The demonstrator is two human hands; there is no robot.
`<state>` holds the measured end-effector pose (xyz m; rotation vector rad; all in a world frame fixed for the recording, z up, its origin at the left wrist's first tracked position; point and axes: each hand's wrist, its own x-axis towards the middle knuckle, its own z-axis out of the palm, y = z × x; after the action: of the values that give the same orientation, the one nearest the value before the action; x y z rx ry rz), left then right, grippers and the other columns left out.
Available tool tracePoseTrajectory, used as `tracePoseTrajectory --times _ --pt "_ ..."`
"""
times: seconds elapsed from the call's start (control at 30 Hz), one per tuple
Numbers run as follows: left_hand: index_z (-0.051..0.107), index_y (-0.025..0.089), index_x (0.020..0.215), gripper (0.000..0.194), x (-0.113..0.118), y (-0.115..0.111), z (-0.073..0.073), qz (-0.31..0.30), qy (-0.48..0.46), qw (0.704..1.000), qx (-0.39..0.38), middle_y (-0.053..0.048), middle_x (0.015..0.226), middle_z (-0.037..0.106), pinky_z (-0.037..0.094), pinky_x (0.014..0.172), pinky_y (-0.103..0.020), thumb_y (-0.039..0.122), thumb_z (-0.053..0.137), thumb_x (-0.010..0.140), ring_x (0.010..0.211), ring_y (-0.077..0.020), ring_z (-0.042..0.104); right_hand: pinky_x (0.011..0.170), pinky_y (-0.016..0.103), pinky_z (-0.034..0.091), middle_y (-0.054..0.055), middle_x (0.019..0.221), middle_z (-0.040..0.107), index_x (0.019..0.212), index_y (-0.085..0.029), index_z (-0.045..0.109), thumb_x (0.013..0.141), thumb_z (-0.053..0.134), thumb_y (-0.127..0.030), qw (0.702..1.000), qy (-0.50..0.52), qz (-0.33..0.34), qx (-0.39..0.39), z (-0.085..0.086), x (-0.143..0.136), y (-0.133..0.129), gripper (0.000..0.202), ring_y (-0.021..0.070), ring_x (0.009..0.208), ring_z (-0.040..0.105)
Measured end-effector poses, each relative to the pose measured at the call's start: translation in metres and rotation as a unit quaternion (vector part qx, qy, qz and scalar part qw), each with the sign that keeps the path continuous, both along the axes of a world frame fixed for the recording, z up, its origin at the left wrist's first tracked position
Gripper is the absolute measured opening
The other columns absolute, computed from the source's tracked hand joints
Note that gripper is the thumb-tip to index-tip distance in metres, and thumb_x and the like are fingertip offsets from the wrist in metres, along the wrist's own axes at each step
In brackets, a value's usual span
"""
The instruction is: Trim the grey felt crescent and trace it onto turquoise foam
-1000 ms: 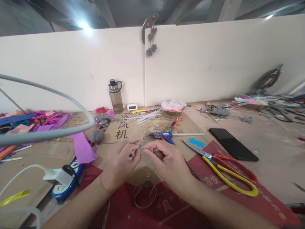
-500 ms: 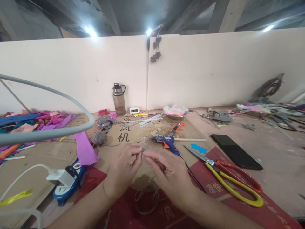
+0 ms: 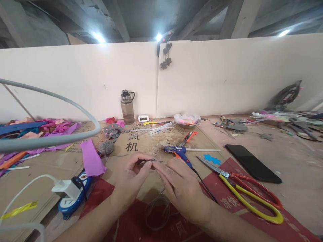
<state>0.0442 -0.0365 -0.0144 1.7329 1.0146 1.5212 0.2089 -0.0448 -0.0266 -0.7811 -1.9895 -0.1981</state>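
Observation:
My left hand (image 3: 135, 178) is closed in a pinch on a small dark grey piece (image 3: 152, 160), whose exact kind is too small to make out. Fingertips of my right hand (image 3: 180, 185) are closed together against the same piece, meeting the left fingers over the cardboard. A loose loop of thin grey yarn (image 3: 158, 215) hangs or lies below the hands; its upper end is hidden. Just beyond the right hand lies a blue glue gun (image 3: 174, 149) with a white glue stick in its back. A blue felt strip of flower shapes (image 3: 212, 159) lies to its right.
Red-and-yellow-handled scissors (image 3: 248, 191) and a black phone (image 3: 252, 163) lie on the right. A power strip (image 3: 75, 198), purple felt (image 3: 92, 158) and a grey yarn ball (image 3: 106, 147) are on the left. Behind stand a bottle (image 3: 127, 109) and a small clock (image 3: 143, 118).
The small piece has turned between my fingers: blue showed on it before, now it looks dark grey. My right fingers have straightened and flattened somewhat. The view has shifted slightly.

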Motion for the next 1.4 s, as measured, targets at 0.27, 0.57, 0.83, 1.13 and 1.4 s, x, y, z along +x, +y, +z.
tracePoseTrajectory --times 0.27,0.57,0.83,1.13,1.4 --pt "0.065 0.016 0.074 0.012 -0.003 0.005 -0.001 -0.050 -0.166 0.972 -0.160 -0.005 0.082 0.070 0.057 0.069 -0.028 0.027 0.070 0.077 0.074 -0.0144 0.065 0.067 0.034 0.038 0.008 0.081 0.063 0.131 -0.013 0.052 0.090 0.046 -0.009 0.990 -0.127 -0.042 0.056 -0.008 0.001 0.001 0.042 0.0189 0.074 0.051" --pt "0.062 0.015 0.068 0.013 -0.006 0.007 0.008 -0.083 -0.247 0.930 -0.258 -0.001 0.072 0.065 0.054 0.061 -0.021 0.020 0.072 0.073 0.066 -0.0092 0.059 0.064 0.032 0.036 0.006 0.079 0.060 0.131 -0.013 0.051 0.090 0.047 -0.009 0.989 -0.136 -0.037 0.048 -0.011 -0.003 0.004 0.041 0.0183 0.073 0.049" --pt "0.062 0.015 0.068 0.013 -0.008 0.011 0.007 -0.104 -0.262 0.917 -0.282 0.002 0.067 0.061 0.057 0.064 -0.025 0.021 0.073 0.071 0.061 -0.0097 0.061 0.071 0.029 0.048 0.006 0.087 0.063 0.118 -0.018 0.060 0.093 0.049 -0.016 0.995 0.023 0.038 -0.087 -0.002 -0.002 0.001 0.028 0.0163 0.079 0.057" --pt "0.061 0.016 0.069 0.018 -0.006 0.010 0.007 -0.122 -0.233 0.921 -0.289 -0.002 0.067 0.067 0.059 0.065 -0.032 0.027 0.076 0.068 0.061 -0.0139 0.064 0.056 0.022 0.042 -0.001 0.070 0.063 0.081 -0.020 0.069 0.088 0.058 -0.028 0.922 0.213 0.067 -0.317 0.012 -0.003 0.007 0.015 0.0107 0.059 0.051" --pt "0.065 0.017 0.067 0.009 -0.008 0.008 0.012 -0.100 0.057 0.984 -0.137 -0.004 0.064 0.069 0.053 0.060 -0.027 0.022 0.065 0.074 0.060 -0.0156 0.064 0.051 0.021 0.035 -0.004 0.059 0.054 0.070 -0.017 0.064 0.079 0.063 -0.028 0.861 0.234 0.096 -0.442 0.008 0.000 0.021 0.015 0.0092 0.054 0.044"
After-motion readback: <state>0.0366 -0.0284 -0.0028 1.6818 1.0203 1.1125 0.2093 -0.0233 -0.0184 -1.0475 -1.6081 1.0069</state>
